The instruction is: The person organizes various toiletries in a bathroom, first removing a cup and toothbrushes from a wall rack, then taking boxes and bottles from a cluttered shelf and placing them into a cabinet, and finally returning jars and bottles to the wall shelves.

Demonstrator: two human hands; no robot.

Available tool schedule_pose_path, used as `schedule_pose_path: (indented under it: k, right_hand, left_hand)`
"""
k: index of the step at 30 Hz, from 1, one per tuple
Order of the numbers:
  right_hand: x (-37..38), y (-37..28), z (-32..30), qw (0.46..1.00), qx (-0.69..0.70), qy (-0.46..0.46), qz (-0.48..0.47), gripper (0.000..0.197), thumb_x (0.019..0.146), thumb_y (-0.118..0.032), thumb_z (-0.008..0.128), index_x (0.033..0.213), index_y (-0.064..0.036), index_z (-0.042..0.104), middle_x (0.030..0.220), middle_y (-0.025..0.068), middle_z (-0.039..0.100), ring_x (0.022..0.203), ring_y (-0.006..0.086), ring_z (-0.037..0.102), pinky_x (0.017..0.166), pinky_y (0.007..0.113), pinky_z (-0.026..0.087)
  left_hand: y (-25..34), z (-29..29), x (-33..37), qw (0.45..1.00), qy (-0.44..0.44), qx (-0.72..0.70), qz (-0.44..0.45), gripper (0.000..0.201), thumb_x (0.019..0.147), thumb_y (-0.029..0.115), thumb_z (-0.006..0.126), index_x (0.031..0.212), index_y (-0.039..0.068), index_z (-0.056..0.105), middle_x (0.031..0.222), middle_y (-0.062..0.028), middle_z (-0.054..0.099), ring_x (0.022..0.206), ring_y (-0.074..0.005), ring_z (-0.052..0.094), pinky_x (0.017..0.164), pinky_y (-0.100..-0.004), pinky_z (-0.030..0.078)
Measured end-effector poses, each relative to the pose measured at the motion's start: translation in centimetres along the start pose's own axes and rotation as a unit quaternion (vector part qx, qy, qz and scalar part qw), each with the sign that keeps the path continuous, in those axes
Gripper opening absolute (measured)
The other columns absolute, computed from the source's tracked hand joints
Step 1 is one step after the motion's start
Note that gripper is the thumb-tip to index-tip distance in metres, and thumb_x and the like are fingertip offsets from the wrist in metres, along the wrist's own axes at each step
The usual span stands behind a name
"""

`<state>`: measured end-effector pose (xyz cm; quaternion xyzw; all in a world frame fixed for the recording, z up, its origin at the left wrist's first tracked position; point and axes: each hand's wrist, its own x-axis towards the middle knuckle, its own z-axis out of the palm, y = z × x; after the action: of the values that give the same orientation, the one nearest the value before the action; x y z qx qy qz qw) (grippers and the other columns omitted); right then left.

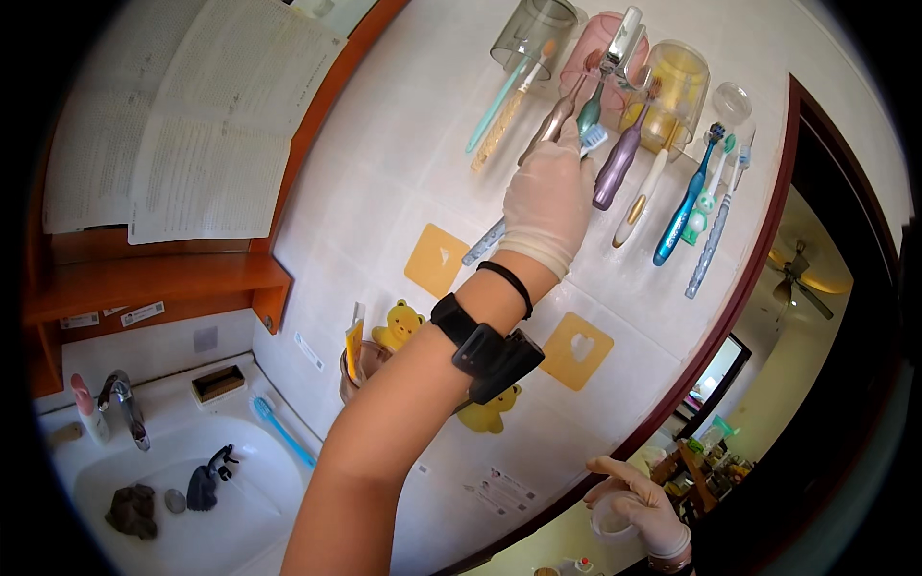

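Note:
My left hand point(549, 197), in a thin pale glove, reaches up to the tiled wall and is closed around a toothbrush. The brush's blue-and-white head point(594, 139) sticks out on the right of the fingers, and its speckled grey-blue handle point(483, 243) shows on the left; the middle is hidden. Around it hang a purple toothbrush point(619, 158), a brownish one point(555, 123) and a dark green one point(593, 104), partly covered by the hand. Low on the right, my gloved right hand point(645, 509) has its fingers curled around a small clear cup point(613, 520).
Above hang a grey cup point(534, 36), a pink cup point(588, 48) and a yellow cup point(677, 82). More brushes, including a blue one point(689, 197), hang rightward. A sink point(254, 437) holding dark objects lies lower left; a dark red door frame point(749, 288) stands right.

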<state>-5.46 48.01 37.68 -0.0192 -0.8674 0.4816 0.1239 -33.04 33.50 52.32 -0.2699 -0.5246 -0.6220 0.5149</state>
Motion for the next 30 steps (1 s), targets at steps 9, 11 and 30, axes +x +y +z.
schedule_pose_path:
  k: [9,11,30]
  right_hand:
    - [0.2,0.5,0.3,1.0,0.007,-0.016,-0.021,0.061,0.085,-0.029,0.061,0.136,0.0018,0.044,0.132,0.0162,0.05,0.1,0.0231,0.061,0.087,0.033,0.048]
    - [-0.2,0.4,0.2,0.999,0.01,-0.027,-0.024,0.054,0.087,-0.019,0.057,0.136,0.0011,0.045,0.134,0.0141,0.046,0.104,0.0217,0.059,0.091,0.033,0.045]
    - [3.8,-1.1,2.8,0.977,0.16,-0.135,-0.048,0.071,0.087,-0.026,0.058,0.147,-0.0018,0.027,0.104,0.0132,0.065,0.095,0.0174,0.06,0.088,0.029,0.045]
  left_hand:
    - [-0.5,-1.4,-2.7,0.997,0.039,-0.028,0.052,0.041,0.09,0.013,0.053,0.127,-0.001,0.048,0.109,-0.0217,0.054,0.098,-0.0358,0.057,0.086,-0.0417,0.048]
    - [-0.4,-2.6,-4.3,0.989,0.096,-0.066,0.091,0.035,0.09,0.012,0.052,0.123,-0.003,0.053,0.111,-0.0225,0.054,0.103,-0.0356,0.053,0.091,-0.0402,0.044]
    - [3.8,-13.2,-17.7,0.785,-0.567,-0.162,-0.193,0.077,0.091,0.017,0.056,0.15,0.006,0.007,0.096,-0.0213,0.063,0.076,-0.0313,0.063,0.071,-0.0382,0.049]
